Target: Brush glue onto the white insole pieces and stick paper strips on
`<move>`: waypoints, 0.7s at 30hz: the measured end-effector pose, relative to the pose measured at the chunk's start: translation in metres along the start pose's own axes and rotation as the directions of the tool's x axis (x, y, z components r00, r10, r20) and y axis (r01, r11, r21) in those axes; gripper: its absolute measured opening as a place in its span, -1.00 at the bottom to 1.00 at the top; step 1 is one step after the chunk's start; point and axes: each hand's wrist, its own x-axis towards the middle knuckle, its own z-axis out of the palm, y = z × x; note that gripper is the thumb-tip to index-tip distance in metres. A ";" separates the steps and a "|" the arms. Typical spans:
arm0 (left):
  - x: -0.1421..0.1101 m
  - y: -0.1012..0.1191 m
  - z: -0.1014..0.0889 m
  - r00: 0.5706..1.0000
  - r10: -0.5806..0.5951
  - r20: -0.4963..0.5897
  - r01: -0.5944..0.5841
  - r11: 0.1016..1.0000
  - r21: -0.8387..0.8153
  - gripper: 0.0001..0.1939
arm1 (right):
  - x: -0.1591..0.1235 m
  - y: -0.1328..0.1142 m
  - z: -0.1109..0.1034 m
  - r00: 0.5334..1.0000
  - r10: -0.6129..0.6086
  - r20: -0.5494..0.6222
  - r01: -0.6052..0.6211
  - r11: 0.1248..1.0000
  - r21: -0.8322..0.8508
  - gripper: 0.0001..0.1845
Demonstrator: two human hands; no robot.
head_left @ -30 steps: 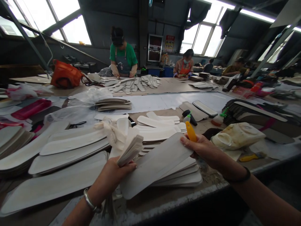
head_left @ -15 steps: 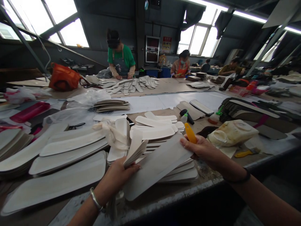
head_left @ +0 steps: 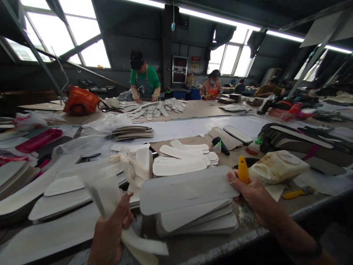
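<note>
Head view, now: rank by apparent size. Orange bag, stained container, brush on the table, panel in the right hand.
Largest to smallest, as they look:
1. panel in the right hand
2. stained container
3. orange bag
4. brush

The bag sits farther back, so its true rank is unsure.

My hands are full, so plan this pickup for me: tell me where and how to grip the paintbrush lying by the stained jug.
Pinch the paintbrush by its yellow handle, probably from above on the bench-edge side: it lies flat, bristles pointing right, and the stained jug stands beyond it.
</note>
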 end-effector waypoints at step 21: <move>-0.044 0.008 0.011 0.922 -0.208 0.328 0.281 0.940 -0.192 -0.57 | -0.042 0.004 0.050 0.601 -0.696 0.392 0.796 0.476 -0.374 -0.86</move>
